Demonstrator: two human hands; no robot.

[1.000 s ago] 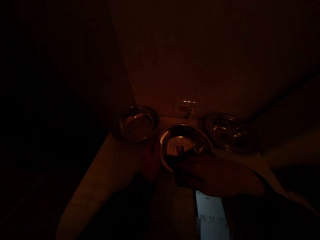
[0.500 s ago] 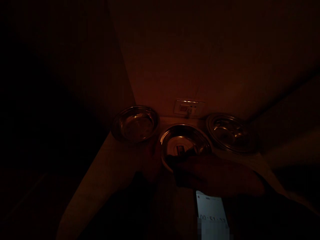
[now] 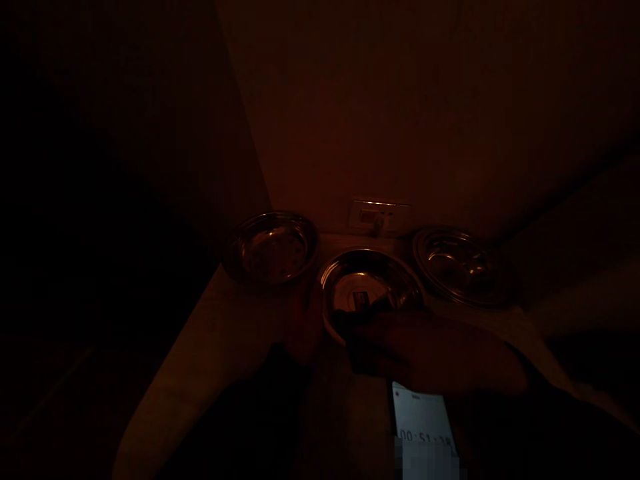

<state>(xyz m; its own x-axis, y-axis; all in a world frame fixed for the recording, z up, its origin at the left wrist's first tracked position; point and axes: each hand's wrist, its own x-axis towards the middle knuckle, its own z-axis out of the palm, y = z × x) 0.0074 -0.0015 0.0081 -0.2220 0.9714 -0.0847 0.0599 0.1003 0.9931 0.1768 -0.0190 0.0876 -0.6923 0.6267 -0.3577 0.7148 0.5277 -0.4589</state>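
A round shiny metal bowl [image 3: 345, 293] with a small dark label on its bottom sits in the middle of the table. Against its left rim rests my left hand [image 3: 304, 327], its fingers too dim to make out. My right hand [image 3: 435, 347] reaches across the bowl's near right side, fingers bent down and closed around something dark that lies over the near rim; its kind is lost in the dark. Below the right wrist lies a phone [image 3: 423, 417] with a lit timer screen, partly covered by the arm.
Another metal bowl [image 3: 275, 257] stands at the back left of the wooden table [image 3: 170, 400]. Metal dishes [image 3: 455, 267], perhaps stacked, are at the back right. A wall socket [image 3: 379, 215] with a plug is behind. The room is very dark.
The picture is slightly darker, and the phone's timer has advanced. Both hands and the bowls stay practically where they were.
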